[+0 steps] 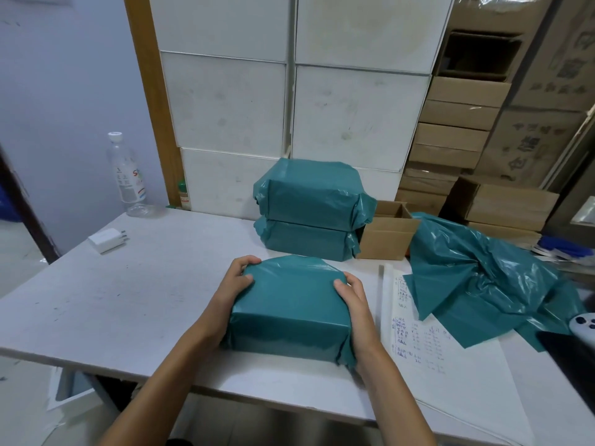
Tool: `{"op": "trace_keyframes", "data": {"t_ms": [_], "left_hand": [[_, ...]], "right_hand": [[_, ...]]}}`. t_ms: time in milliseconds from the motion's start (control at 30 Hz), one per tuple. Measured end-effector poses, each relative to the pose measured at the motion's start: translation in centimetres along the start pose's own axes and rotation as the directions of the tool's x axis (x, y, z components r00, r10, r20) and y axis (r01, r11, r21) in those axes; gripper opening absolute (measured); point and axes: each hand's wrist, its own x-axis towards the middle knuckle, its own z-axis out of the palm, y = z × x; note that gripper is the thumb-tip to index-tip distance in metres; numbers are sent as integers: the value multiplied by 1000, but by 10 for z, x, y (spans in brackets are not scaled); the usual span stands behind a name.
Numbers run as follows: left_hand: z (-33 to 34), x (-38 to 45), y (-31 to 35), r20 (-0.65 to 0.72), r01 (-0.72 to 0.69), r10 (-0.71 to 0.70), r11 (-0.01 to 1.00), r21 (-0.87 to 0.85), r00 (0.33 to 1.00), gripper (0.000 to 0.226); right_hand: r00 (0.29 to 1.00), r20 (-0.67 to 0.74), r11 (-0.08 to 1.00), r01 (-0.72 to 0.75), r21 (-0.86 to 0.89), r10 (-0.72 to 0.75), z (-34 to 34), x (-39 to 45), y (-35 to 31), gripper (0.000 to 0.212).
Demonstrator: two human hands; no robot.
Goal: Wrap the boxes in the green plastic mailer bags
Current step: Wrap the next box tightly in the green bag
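Note:
A box wrapped in a green mailer bag (291,310) lies on the white table (122,294) in front of me. My left hand (230,292) grips its left end, thumb on top. Its right end is clasped by my right hand (354,305), thumb on top as well. Behind it, two more wrapped boxes (312,209) sit stacked one on the other. A heap of loose green mailer bags (476,278) is spread at the right. An open cardboard box (386,233) stands between the stack and the heap.
A clear water bottle (125,175) and a white charger plug (108,240) sit at the table's far left. A handwritten paper sheet (425,342) lies right of my hands. White cartons (289,101) and brown cardboard boxes (457,136) are stacked behind. A white device (584,328) lies at the right edge.

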Motion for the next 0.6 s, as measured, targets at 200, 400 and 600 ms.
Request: {"op": "trace_keyframes", "data": {"t_ms": [200, 400, 600], "left_hand": [[-18, 0, 30, 58, -30, 13, 955, 296, 998, 50], [8, 1, 67, 177, -313, 262, 690, 652, 949, 32], [26, 21, 57, 211, -210, 67, 587, 782, 975, 58]], "right_hand": [[988, -69, 958, 115, -263, -137, -10, 6, -21, 28], [838, 155, 508, 452, -734, -523, 9, 4, -38, 31], [926, 260, 444, 361, -820, -273, 26, 21, -30, 36]]}}
